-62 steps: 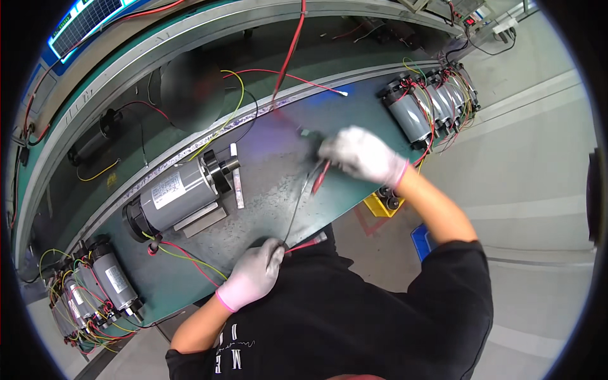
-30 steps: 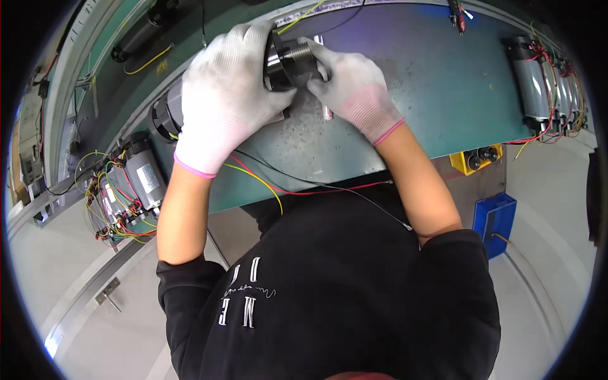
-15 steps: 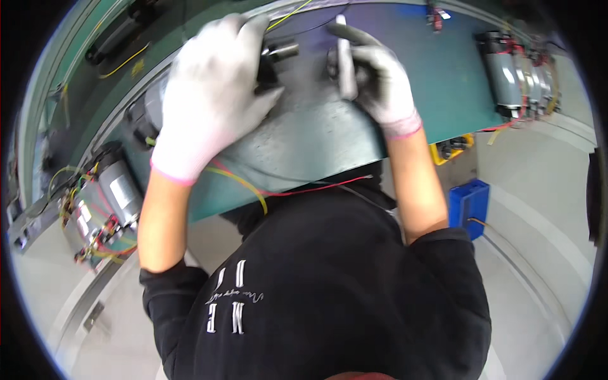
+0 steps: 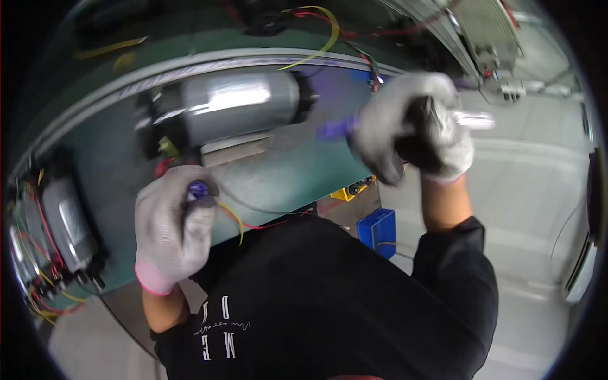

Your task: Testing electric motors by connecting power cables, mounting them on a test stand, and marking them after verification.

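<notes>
My left hand (image 4: pixel 174 221), in a pale glove with a pink cuff, is closed on a small blue-purple round piece (image 4: pixel 197 189) held at its fingertips. Just beyond it, a grey cylindrical motor (image 4: pixel 237 104) with black ends lies on the green bench top (image 4: pixel 291 183). Yellow and red wires (image 4: pixel 232 218) trail close beside this hand. My right hand (image 4: pixel 411 126), gloved and blurred, is raised at the bench's right side. It grips a pen-like marker (image 4: pixel 475 120), white at the right, with a purple end showing left of the fingers.
More motors with wires (image 4: pixel 69 221) stand at the left end of the bench. A metal rail (image 4: pixel 209 63) runs along its back edge. Below the front edge are a yellow bin (image 4: pixel 345 193) and a blue bin (image 4: pixel 377 231). A beige box (image 4: pixel 491 31) is at the upper right.
The view has turned. My left hand has come off the motor toward me and now holds the blue-purple piece. My right hand has moved right, still with the marker.
</notes>
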A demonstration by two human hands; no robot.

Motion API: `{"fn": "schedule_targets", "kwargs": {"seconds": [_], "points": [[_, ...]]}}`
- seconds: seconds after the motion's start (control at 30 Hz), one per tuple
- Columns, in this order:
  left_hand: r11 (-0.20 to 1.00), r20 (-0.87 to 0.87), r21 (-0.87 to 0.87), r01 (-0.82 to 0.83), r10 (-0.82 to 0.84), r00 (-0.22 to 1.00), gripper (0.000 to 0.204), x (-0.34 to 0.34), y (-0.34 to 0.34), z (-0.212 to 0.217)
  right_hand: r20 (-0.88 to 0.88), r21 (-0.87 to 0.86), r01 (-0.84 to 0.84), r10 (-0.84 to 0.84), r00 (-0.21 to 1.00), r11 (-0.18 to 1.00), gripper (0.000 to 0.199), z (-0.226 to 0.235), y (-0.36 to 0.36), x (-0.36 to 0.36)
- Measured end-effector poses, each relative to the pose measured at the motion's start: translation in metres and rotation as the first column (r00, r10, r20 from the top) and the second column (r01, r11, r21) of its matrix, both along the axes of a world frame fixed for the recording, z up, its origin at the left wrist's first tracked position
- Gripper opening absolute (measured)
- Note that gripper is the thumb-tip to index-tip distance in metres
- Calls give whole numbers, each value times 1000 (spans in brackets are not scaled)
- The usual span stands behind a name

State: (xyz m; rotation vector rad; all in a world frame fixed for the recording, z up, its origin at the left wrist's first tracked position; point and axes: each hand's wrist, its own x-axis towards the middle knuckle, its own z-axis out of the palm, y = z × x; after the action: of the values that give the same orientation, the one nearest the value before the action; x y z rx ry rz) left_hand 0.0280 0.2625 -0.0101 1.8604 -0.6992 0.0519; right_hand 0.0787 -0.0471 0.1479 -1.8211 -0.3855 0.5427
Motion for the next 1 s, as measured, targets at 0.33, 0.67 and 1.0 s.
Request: {"fn": "schedule_targets", "kwargs": {"seconds": [0.33,0.67,1.0], "points": [[831,-359,-242,-500,403,842,29,-72,50,-105,189,-753,-403,758,624,519,16,-52,274,101],[836,-298,-390,-386,283,912,30,-65,54,-104,-544,-765,-599,735,405,-236,26,-90,338,112],[854,-276,-399,-332,234,932,27,-66,56,-101,-566,-764,-596,698,438,-245,23,-94,344,103]]}}
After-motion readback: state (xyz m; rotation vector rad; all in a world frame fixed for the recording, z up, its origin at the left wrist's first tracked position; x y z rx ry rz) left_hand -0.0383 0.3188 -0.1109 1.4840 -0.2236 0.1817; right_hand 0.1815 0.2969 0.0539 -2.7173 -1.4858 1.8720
